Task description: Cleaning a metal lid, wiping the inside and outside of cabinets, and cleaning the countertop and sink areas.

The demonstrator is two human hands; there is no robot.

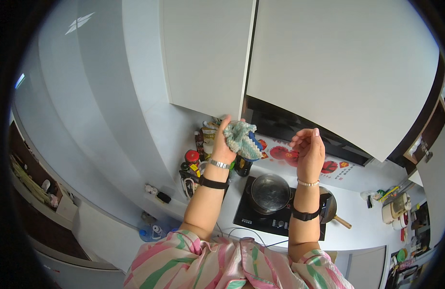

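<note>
My left hand [224,144] is raised at the lower edge of a white cabinet door [208,57], gripping a crumpled green and white cloth [242,139] with a blue part on its right side. My right hand [309,150] is held up in front of the dark range hood [280,121], fingers curled and apart, with no object seen in it. Below and between the hands, a metal pot [270,193] sits on a black induction cooktop [244,213]. A frying pan [331,206] with a wooden handle lies partly behind my right forearm.
Bottles and jars, one with a red lid [192,156], crowd the counter's left corner near a dark bottle [243,166]. A second large cabinet door [334,72] spans the upper right. A cream-coloured appliance [392,211] stands at the right. Cables run along the counter's front.
</note>
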